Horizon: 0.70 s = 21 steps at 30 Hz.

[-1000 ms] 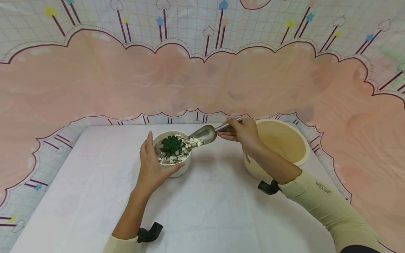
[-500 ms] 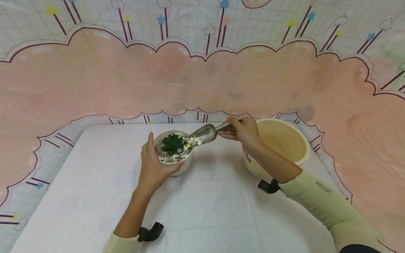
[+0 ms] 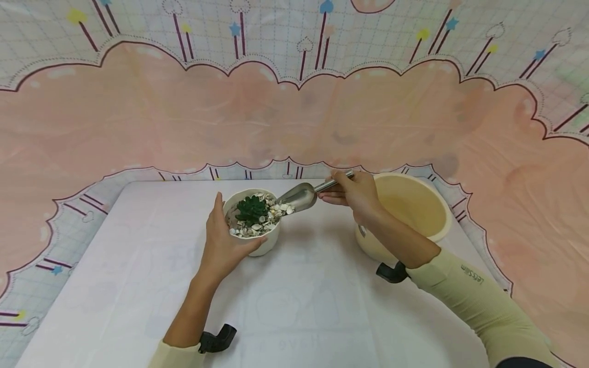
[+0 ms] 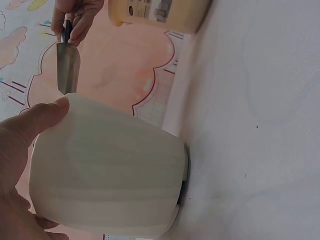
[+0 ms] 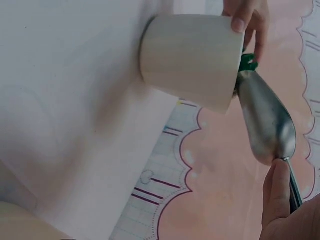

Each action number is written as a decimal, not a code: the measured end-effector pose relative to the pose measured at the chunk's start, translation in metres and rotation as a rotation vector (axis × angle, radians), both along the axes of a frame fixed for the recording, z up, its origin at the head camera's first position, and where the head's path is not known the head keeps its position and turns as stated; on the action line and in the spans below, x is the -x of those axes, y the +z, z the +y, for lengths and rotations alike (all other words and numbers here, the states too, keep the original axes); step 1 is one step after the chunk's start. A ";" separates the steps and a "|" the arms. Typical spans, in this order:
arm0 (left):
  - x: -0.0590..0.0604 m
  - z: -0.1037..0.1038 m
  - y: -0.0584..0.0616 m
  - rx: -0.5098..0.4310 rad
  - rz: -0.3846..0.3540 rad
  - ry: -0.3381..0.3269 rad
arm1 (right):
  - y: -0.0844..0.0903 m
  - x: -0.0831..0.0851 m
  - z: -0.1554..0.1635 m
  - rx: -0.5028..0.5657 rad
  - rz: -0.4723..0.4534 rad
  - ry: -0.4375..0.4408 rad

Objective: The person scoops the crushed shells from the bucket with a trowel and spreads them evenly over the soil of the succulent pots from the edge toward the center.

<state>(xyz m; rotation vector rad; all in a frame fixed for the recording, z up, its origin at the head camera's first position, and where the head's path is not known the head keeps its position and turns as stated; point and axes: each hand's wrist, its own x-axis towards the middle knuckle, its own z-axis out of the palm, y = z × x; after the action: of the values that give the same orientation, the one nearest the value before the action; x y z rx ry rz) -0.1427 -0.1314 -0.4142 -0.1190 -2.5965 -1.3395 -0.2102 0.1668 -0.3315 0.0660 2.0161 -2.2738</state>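
Left hand (image 3: 221, 245) fingers wrap the white pot (image 3: 257, 245) mid-surface; right hand (image 3: 354, 195) fingers grip the metal scoop (image 3: 299, 196) at its rim.

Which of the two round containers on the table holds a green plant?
The small white pot, gripped by the left hand; it holds a green plant and shells. The bigger cream basin has none.

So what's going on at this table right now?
A person is tipping small shells from a metal scoop into a white pot around a green plant. The left hand grips the pot's side; the right hand holds the scoop's handle, its tip at the rim. A cream bucket stands to the right.
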 end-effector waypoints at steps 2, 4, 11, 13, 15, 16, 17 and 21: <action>0.000 0.000 0.000 -0.004 -0.009 0.010 | 0.000 -0.001 0.000 0.006 -0.001 0.004; 0.000 0.000 0.000 -0.002 -0.014 0.015 | 0.000 -0.002 0.000 0.013 0.002 0.009; 0.001 0.001 0.002 0.000 -0.024 0.024 | -0.002 -0.003 -0.003 0.010 0.009 0.022; 0.001 0.001 0.002 0.001 -0.019 0.028 | -0.002 -0.003 -0.004 0.001 0.002 0.016; 0.001 0.001 0.001 0.003 -0.015 0.032 | -0.002 -0.003 -0.005 -0.007 -0.003 0.010; 0.001 0.001 0.001 0.003 -0.015 0.033 | -0.001 -0.003 -0.006 -0.007 -0.004 0.010; 0.001 0.001 0.001 0.003 -0.015 0.034 | -0.001 -0.004 -0.007 -0.007 -0.004 0.009; 0.001 0.001 0.002 0.003 -0.025 0.037 | 0.001 -0.005 -0.009 0.005 0.002 0.015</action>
<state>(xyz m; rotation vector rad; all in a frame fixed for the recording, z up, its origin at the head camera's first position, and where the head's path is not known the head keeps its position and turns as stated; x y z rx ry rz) -0.1437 -0.1303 -0.4126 -0.0549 -2.6089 -1.3326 -0.2053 0.1578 -0.3305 0.0489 2.0044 -2.2713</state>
